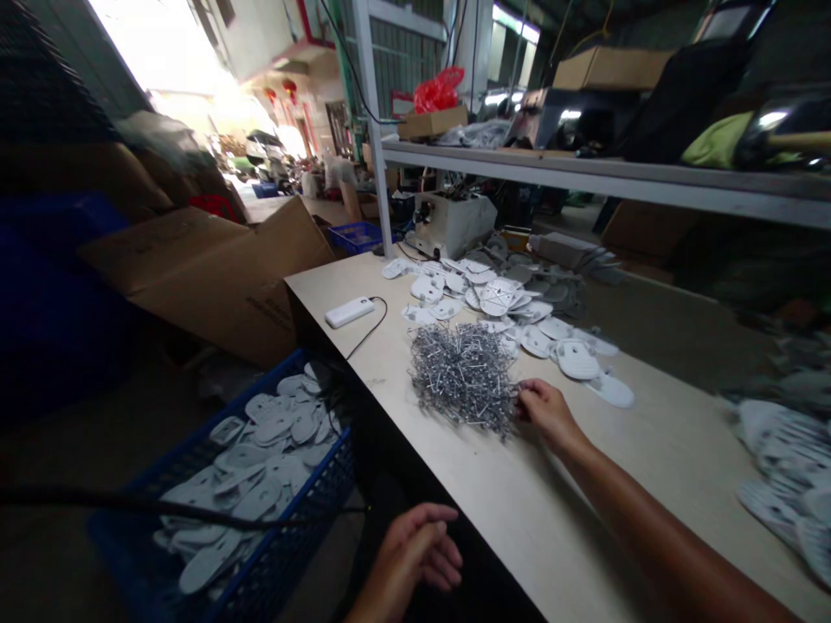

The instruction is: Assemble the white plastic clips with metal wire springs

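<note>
A heap of thin silvery metal pins (460, 376), perhaps screws or nails, lies on the pale tabletop (506, 510). My right hand (545, 411) is at the heap's right edge, thumb and fingertips pinched together against it. Whatever is between those fingertips is too small to make out. In front of the table edge hangs my left hand (415, 549), palm turned inward, its fingers loosely bent and apart with nothing in them. Behind the heap spreads a pile of flat, rounded white plastic pieces (499, 294), some of them reaching along its right side.
A blue crate (227, 433) of similar pieces stands on the floor left of the table. On the tabletop lies a white power bank (349, 311) with a black cable. More pieces (789, 467) sit at the right. A loaded shelf (584, 177) crosses above the table's back.
</note>
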Available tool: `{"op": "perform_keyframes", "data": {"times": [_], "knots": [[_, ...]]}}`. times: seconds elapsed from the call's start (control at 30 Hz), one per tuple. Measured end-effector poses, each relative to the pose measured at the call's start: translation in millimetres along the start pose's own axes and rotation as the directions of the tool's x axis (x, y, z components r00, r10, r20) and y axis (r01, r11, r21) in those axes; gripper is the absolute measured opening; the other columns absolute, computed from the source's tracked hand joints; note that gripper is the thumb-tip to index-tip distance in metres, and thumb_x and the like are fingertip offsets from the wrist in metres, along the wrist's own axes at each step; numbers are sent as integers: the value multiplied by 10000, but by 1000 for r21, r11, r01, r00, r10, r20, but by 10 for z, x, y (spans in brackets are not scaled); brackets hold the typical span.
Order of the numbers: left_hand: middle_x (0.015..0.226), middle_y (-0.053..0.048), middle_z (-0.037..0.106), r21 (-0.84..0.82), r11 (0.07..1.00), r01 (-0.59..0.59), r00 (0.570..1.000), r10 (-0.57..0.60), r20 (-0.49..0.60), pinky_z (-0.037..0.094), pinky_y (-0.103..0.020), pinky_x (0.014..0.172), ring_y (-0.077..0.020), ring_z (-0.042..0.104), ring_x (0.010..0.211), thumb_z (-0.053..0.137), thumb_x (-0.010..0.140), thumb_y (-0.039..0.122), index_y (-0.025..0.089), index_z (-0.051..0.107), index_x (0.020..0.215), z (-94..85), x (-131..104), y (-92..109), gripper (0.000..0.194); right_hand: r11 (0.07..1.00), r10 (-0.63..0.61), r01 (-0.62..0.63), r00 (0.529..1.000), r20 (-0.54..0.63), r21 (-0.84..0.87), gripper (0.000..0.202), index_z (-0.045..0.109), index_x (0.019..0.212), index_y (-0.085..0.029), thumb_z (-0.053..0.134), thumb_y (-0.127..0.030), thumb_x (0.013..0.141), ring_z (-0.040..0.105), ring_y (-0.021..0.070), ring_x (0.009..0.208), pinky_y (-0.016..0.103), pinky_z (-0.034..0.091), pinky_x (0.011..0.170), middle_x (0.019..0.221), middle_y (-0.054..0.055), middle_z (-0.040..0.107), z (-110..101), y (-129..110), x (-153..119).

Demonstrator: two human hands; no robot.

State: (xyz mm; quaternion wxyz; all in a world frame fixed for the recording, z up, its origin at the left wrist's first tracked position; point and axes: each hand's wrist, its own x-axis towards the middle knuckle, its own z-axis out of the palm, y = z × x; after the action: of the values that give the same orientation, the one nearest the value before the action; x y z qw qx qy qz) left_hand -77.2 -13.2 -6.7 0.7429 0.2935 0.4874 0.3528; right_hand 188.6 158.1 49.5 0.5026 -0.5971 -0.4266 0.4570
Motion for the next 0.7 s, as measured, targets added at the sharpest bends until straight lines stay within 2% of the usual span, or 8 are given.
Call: {"op": "perform_keyframes", "data": {"times": [0.1, 0.23, 0.33, 0.4, 0.47, 0.57, 0.7], "knots": [[786, -93, 790, 28, 1000, 1, 1000, -2, 23, 501, -250, 572, -183, 738, 617, 776, 762, 628, 118, 701, 1172, 41, 11, 64, 659, 997, -71, 71, 997, 17, -2, 217, 650, 822, -199, 674, -339, 659, 607, 164, 543, 260, 565, 497, 676, 11, 659, 199, -91, 91], [781, -93, 788, 40, 999, -15, 998, 12, 59, 498, -249, 557, -181, 734, 605, 757, 777, 623, 118, 705, 1165, 111, -14, 182, 639, 988, -152, 152, 987, 60, -3, 194, 668, 812, -192, 697, -306, 658, 630, 170, 565, 255, 565, 506, 696, 14, 670, 437, -419, 282], [783, -90, 789, 36, 999, -14, 998, 12, 59, 500, -247, 563, -179, 738, 610, 748, 789, 586, 124, 708, 1157, 128, -97, 290, 592, 986, -167, 167, 983, 80, 5, 197, 685, 839, -179, 718, -282, 674, 638, 167, 560, 268, 583, 527, 718, 21, 682, 496, -695, 415], [767, -82, 783, 39, 999, -8, 999, 6, 48, 499, -248, 563, -179, 736, 604, 746, 791, 569, 125, 711, 1150, 104, -164, 349, 572, 986, -167, 166, 984, 56, 10, 212, 697, 882, -177, 725, -270, 693, 642, 155, 571, 260, 594, 548, 744, 18, 688, 467, -770, 441], [753, -77, 777, 41, 999, -3, 999, 1, 38, 500, -250, 562, -180, 733, 596, 750, 791, 559, 126, 714, 1143, 52, -217, 380, 559, 991, -137, 137, 990, 32, 4, 202, 697, 882, -177, 737, -256, 701, 637, 147, 563, 243, 588, 533, 740, 16, 684, 399, -728, 401], [749, -72, 774, 29, 1000, 5, 1000, -5, 9, 497, -248, 557, -174, 726, 587, 751, 798, 543, 132, 711, 1135, -40, -240, 378, 533, 1000, -25, 25, 999, 20, -10, 183, 679, 825, -167, 764, -232, 676, 635, 169, 515, 266, 589, 476, 685, 40, 675, 257, -559, 276], [731, -61, 764, 30, 1000, -3, 1000, 3, 7, 504, -250, 560, -170, 720, 580, 746, 808, 525, 131, 707, 1127, -91, -169, 374, 508, 999, 25, -23, 997, -66, 31, 226, 672, 881, -173, 758, -207, 674, 689, 176, 570, 286, 649, 559, 755, 53, 715, 122, -430, 175]]}}
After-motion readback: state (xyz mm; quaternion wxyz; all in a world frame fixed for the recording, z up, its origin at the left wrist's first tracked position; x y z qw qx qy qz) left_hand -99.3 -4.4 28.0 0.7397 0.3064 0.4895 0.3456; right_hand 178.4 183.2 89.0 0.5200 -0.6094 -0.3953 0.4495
